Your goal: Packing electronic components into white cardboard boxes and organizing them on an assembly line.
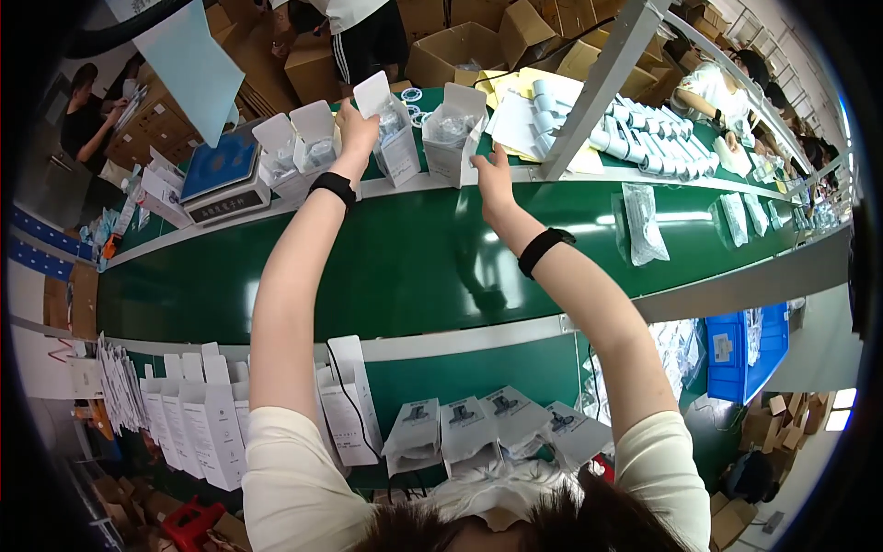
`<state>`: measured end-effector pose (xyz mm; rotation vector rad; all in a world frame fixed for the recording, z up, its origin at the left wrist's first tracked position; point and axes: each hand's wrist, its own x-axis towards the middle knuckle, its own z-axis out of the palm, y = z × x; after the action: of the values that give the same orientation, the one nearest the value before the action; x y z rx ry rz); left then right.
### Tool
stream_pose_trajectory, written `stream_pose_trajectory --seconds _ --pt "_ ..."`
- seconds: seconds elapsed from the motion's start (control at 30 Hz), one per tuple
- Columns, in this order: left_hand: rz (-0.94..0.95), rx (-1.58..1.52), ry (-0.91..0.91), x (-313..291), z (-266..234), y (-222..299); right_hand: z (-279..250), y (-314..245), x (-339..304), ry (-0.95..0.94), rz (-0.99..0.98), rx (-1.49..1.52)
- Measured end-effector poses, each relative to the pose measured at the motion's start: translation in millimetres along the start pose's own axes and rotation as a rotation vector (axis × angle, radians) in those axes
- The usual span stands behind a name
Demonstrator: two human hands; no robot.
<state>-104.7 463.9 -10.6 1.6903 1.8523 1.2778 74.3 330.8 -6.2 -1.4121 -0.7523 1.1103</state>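
Note:
Both arms stretch forward over the green belt to a row of open white boxes on the far shelf. My left hand is between two boxes, its thumb against the left side of a tall white box with a raised flap; its fingers are partly hidden. My right hand has its thumb and fingers apart, at the right side of another open white box. Clear-bagged contents show in that box's top. Left of my left hand stand more open boxes, also with bagged contents.
The green belt crosses before me, with bagged parts on its right. A metal post rises beside white cylindrical devices. Nearer stand white cartons and printed boxes; a blue bin is right. Other people work beyond.

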Motion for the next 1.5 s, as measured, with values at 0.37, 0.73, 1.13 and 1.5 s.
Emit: stream_pose_trajectory --seconds 0.37,0.73,1.13,1.5 --pt "0.605 0.142 -1.277 -203.0 -255.8 166.8 -185.6 -146.4 -260.9 -0.671 -0.275 -0.316" --pt "0.549 0.205 -0.883 -363.9 -259.2 99.6 -282.1 86.0 -335.1 -0.708 -0.104 -0.505" --pt "0.71 0.173 -0.586 -339.5 -236.8 68.8 -255.7 77.2 -321.4 -0.792 -0.066 -0.309" --pt "0.633 0.198 -0.544 -302.4 -238.7 63.4 -224.0 84.8 -263.9 -0.124 -0.327 -0.29"
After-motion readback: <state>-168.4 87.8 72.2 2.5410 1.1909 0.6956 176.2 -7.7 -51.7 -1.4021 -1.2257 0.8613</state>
